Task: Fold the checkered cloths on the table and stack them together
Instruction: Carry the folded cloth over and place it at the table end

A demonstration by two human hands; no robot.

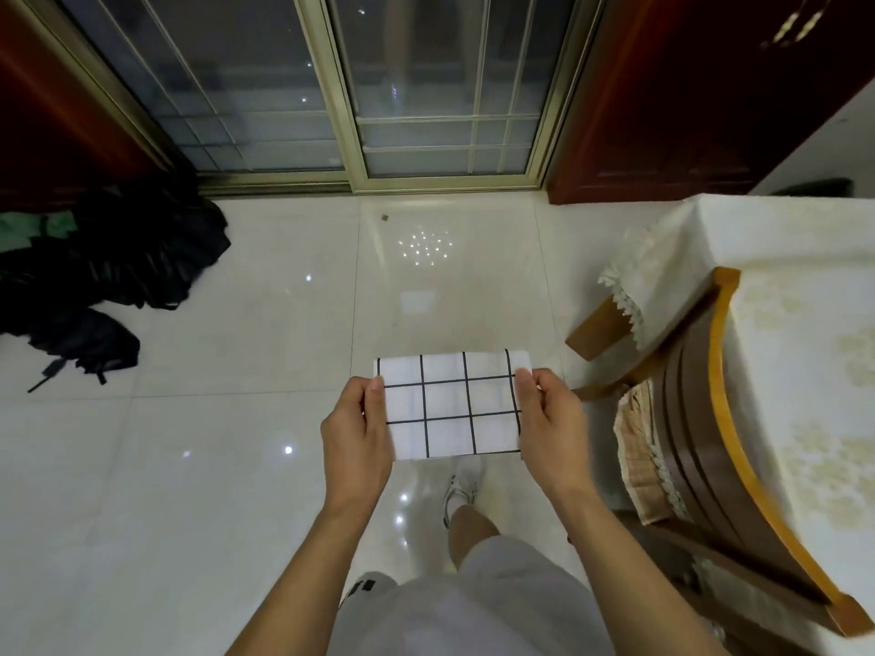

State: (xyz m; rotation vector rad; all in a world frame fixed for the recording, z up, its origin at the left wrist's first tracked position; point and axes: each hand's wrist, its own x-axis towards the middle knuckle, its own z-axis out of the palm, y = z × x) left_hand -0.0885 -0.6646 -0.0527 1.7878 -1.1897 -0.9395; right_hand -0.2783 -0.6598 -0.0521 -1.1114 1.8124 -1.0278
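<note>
One folded white cloth with black grid lines (452, 404) held in mid-air above pale floor tiles (213, 466), left hand (357, 433) pinching its nine o'clock edge, right hand (551, 426) pinching three o'clock edge, cream-covered table (805, 324) at three o'clock

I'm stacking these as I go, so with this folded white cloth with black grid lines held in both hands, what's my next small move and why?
Probably turn right and lay the folded white cloth with black grid lines on the cream-covered table. The left hand and right hand pinch its side edges over the floor, already a compact rectangle.
</note>
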